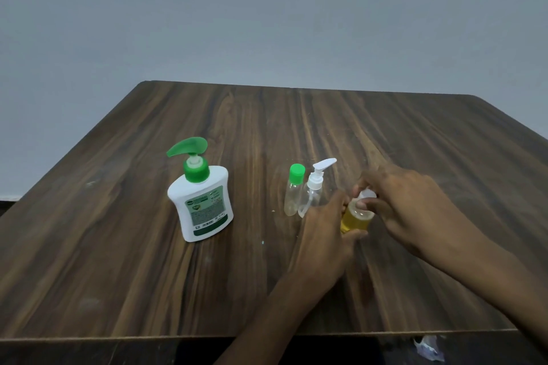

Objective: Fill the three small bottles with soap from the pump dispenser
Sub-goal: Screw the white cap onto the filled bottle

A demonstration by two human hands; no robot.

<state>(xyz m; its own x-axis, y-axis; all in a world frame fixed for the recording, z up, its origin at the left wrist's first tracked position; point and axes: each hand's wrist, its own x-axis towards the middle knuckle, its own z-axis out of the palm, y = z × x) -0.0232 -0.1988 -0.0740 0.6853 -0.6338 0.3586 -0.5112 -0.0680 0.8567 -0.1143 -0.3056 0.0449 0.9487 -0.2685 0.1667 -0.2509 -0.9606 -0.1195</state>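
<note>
Wood-grain table (118, 261), dark brown, set against a plain grey wall (267, 9); items as I find them:

Pump dispenser (201, 198): white body, green pump head, upright at left of centre, well apart from the rest; neither of my hands is on it.

Green-capped bottle (293, 191): clear, capped, looks empty; to be filled.

Small pump bottle (311, 192): clear, white pump top on, touching or just beside the green-capped one; looks empty; to be filled.

Third bottle (354, 218): holds yellow soap, about full; counted as done.

My left hand (323, 231): fingers wrapped round the third bottle's body, steadying it on the table.

My right hand (406, 204): fingertips pinching its white cap (367, 195), probably screwing it on, though the blur hides the thread.

Tally: one filled, two left
</note>
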